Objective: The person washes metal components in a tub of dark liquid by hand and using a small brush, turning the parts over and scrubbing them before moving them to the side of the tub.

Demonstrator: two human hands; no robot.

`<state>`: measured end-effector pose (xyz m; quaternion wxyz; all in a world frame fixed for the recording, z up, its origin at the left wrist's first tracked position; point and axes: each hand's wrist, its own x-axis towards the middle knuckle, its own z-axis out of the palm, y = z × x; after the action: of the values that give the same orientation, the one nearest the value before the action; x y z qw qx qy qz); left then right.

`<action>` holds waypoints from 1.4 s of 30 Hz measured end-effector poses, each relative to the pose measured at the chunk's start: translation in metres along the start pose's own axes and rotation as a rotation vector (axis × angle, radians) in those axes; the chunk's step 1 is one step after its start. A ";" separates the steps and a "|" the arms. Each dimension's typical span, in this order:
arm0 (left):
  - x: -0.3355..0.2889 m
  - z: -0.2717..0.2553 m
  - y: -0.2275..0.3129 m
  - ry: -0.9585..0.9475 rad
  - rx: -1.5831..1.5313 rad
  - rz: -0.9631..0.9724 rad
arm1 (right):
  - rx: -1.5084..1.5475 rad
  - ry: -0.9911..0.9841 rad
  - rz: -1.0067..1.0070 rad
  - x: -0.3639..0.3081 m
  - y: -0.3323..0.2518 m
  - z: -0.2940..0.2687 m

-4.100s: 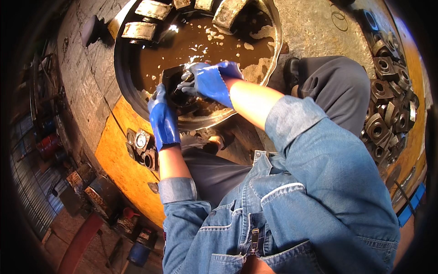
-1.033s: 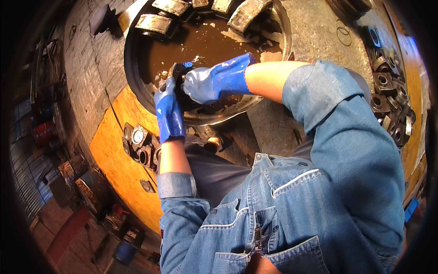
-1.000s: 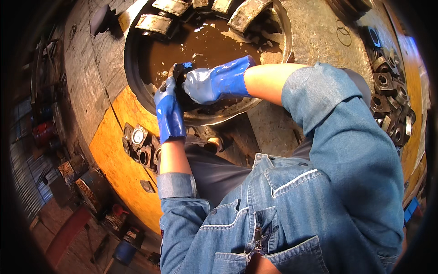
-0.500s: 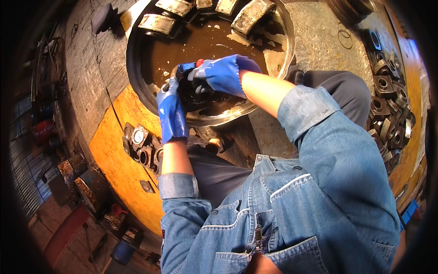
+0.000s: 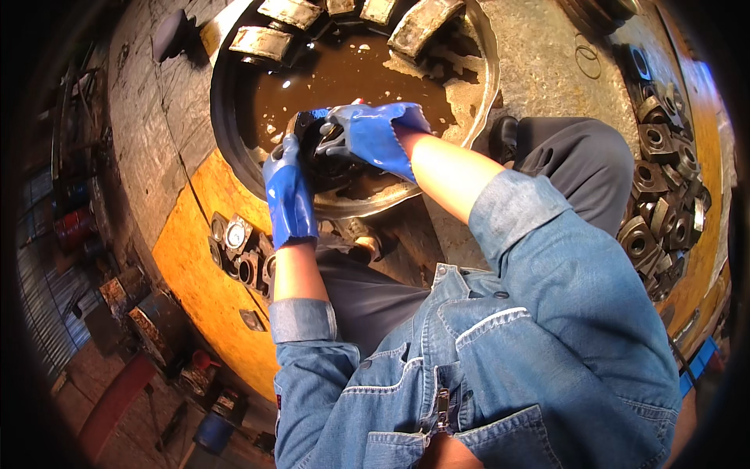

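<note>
Our left hand (image 5: 286,176), in a blue glove, is closed along the near-left side of a dark metal part (image 5: 314,160), thumb up by its edge and the other fingers mostly hidden behind it. Our right hand (image 5: 367,133), gloved alike, lies over the part's right side with its fingers bent; we cannot tell how tightly they close. A small red thing (image 5: 358,102) shows just beyond its knuckles, and we cannot make out whether the hand grips it.

The part sits between both hands, tilted, over the near-left side of a round basin (image 5: 225,129) of brown liquid (image 5: 336,74); whether its underside touches the basin's floor is hidden from us.

From here, we judge the likeliest trouble to be a slip: wet, smooth gloves on a slick part could let it turn or drop, splashing us or pinching fingers against the rim. Pushing hard with the right hand while the left has only an edge could bring that on. Liquid might also run into the right glove, since its cuff gapes around the wrist. Reaching farther across, we could knock the blocky parts (image 5: 426,25) along the far rim.
</note>
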<state>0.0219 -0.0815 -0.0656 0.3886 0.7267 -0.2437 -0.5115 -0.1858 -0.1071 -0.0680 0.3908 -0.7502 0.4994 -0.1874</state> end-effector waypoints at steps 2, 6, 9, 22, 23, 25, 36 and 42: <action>0.004 -0.003 -0.001 0.018 0.014 -0.019 | -0.192 -0.340 0.068 0.017 -0.025 -0.026; 0.017 -0.009 -0.018 -0.040 -0.147 0.054 | 0.394 -0.480 0.308 0.044 -0.018 -0.008; 0.010 0.001 -0.006 0.023 -0.061 -0.038 | 0.020 -0.474 0.064 0.061 -0.009 0.025; -0.002 -0.004 0.004 -0.057 -0.016 -0.022 | -0.578 -0.371 -0.907 0.054 0.004 0.038; -0.003 -0.003 0.004 -0.047 0.005 -0.028 | -0.584 -0.400 -0.832 0.056 0.002 0.040; -0.005 -0.002 0.006 -0.026 0.047 -0.040 | -0.598 -0.431 -0.705 0.054 0.003 0.041; -0.011 -0.004 0.005 -0.109 0.026 -0.038 | 0.074 -0.417 0.083 0.045 -0.004 0.040; -0.014 -0.008 0.007 -0.108 0.097 0.005 | 1.387 -0.176 0.516 0.008 0.006 0.034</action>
<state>0.0247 -0.0725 -0.0512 0.3405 0.7153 -0.2905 -0.5366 -0.1635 -0.1019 -0.0948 0.8446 -0.2024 0.3936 -0.3012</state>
